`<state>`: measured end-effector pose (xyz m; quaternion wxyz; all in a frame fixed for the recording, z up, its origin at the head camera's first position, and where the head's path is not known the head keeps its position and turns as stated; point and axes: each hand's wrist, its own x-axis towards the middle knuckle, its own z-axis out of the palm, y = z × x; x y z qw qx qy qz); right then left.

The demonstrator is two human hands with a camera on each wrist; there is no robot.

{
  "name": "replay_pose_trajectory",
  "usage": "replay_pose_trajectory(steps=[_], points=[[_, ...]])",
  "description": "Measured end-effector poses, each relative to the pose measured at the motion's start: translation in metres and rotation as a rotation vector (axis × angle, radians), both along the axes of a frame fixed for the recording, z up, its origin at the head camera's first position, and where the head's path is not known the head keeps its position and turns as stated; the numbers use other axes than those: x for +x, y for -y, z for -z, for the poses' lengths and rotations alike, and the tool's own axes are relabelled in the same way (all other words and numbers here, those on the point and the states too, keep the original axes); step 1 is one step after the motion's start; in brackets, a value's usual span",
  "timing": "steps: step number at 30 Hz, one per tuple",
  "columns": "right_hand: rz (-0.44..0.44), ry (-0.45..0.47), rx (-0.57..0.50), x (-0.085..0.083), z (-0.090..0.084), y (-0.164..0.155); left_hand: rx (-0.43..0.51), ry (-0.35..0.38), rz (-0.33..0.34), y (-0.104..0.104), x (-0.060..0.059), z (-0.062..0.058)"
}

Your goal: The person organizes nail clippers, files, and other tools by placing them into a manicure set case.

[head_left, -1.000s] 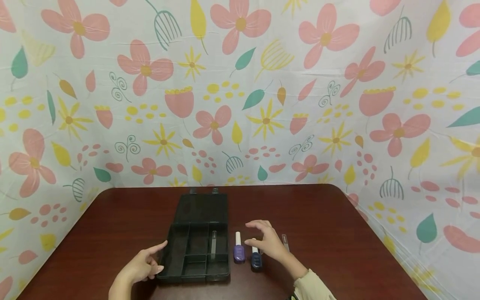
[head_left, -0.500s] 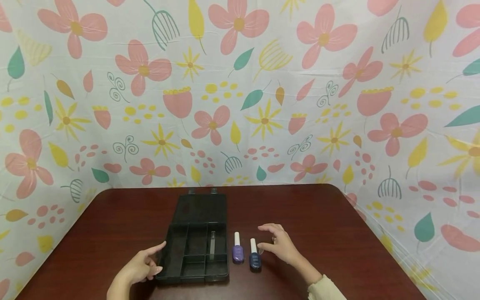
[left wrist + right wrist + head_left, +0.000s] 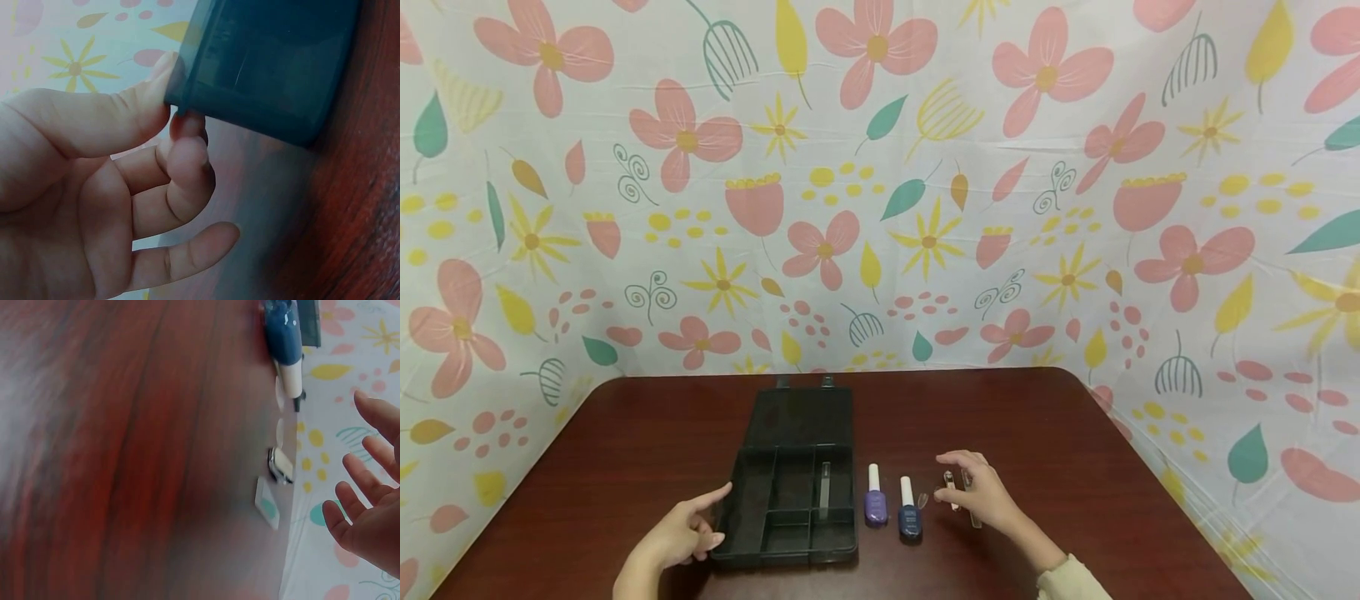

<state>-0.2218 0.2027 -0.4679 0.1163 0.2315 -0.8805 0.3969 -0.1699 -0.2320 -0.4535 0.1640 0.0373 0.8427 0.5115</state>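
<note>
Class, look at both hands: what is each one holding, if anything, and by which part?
Neither grips anything. The left hand touches the near left corner of the open black box with thumb and fingertip. The right hand hovers with straight fingers.

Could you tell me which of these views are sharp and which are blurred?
Head view: evenly lit and sharp, dark plastic compartment box crisp. Left wrist view: left hand soft, box close and hazy. Right wrist view: reddish-brown wooden table smeared, dark blue nail polish bottle slightly soft.
</note>
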Motion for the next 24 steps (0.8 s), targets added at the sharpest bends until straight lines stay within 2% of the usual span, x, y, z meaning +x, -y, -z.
replay_pose_trajectory(steps=[9, 13, 19, 24], points=[[0.0, -0.03, 0.096, 0.002, 0.002, -0.018, 0.025, -0.003, 0.02, 0.001, 0.0, 0.0], [-0.016, 0.023, 0.131, 0.001, 0.002, -0.027, 0.024, 0.0, 0.018, 0.001, 0.0, 0.0], [-0.056, 0.16, 0.154, -0.002, 0.002, -0.037, 0.024, -0.001, 0.012, 0.001, 0.0, 0.0], [-0.1, 0.201, 0.161, -0.005, 0.004, -0.044, 0.028, -0.006, 0.012, 0.001, 0.0, 0.0]])
